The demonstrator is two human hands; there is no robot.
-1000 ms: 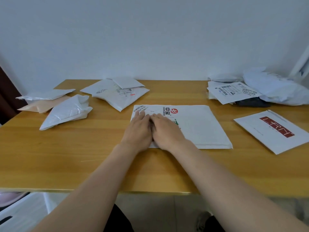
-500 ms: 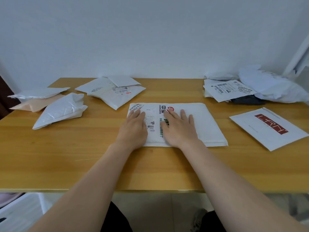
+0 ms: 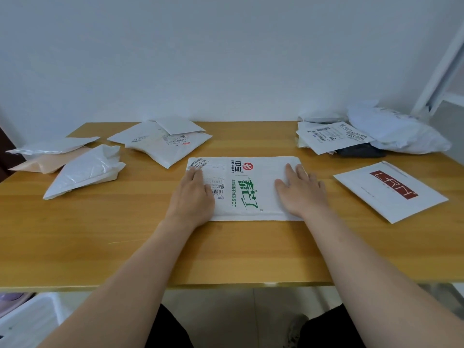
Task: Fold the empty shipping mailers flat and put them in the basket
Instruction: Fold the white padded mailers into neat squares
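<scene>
A white padded mailer (image 3: 253, 172) with green print and a red logo lies flat in the middle of the wooden table (image 3: 125, 234). My left hand (image 3: 192, 197) presses flat on its left end, over the shipping label. My right hand (image 3: 301, 190) presses flat on its right end, fingers spread. A white basket (image 3: 27, 320) shows partly at the lower left, below the table's front edge.
Several crumpled white and beige mailers (image 3: 85, 169) lie at the left and back left (image 3: 170, 144). A flat white mailer with a red block (image 3: 390, 190) lies at the right. A pile of labelled mailers and a dark item (image 3: 351, 139) sits at the back right.
My hands, side by side on the mailer's left part a second ago, have spread apart. The right hand slid to the right end, and the green print now shows.
</scene>
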